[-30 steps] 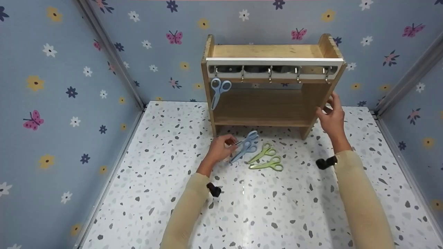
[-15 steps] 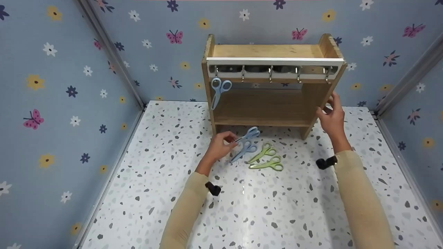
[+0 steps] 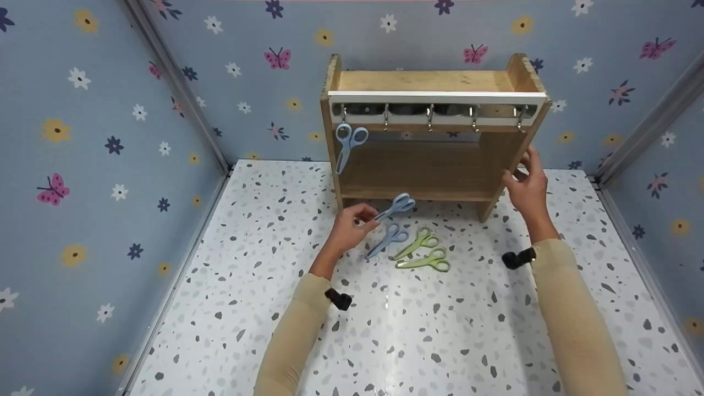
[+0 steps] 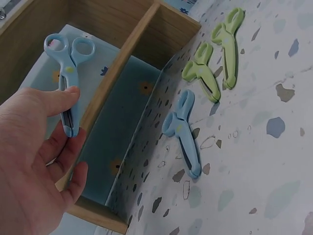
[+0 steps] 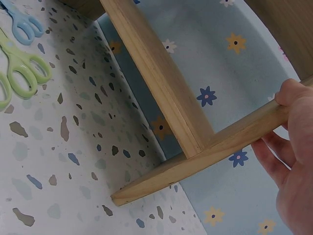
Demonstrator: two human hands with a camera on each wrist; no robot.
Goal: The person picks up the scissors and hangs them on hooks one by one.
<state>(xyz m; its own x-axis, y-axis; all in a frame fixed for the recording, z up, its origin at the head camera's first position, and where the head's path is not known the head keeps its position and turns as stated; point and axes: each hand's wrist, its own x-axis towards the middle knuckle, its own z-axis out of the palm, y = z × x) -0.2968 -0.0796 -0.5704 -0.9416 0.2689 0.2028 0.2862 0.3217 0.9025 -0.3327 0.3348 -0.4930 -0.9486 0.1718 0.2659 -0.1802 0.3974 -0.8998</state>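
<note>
In front of the wooden shelf (image 3: 418,192), my left hand (image 3: 352,226) pinches a pair of blue scissors (image 3: 400,204) by the blades, handles pointing away and raised off the floor. The left wrist view shows thumb and fingers on the blades of these blue scissors (image 4: 70,78). Below lies a second pair of blue scissors (image 3: 388,240), beside two green pairs of scissors (image 3: 422,266). My right hand (image 3: 529,184) grips the shelf's right side panel (image 5: 234,131), thumb inside and fingers outside. Another blue pair of scissors (image 3: 346,147) hangs from the leftmost hook.
A white rail (image 3: 440,99) with several metal hooks (image 3: 430,118) runs along the shelf's upper front. The speckled floor (image 3: 440,335) meets flowered walls (image 3: 110,220) at the back and both sides.
My left hand has lifted the blue scissors up and slightly away from the pair beneath, toward the shelf. The right hand has stayed on the side panel.
</note>
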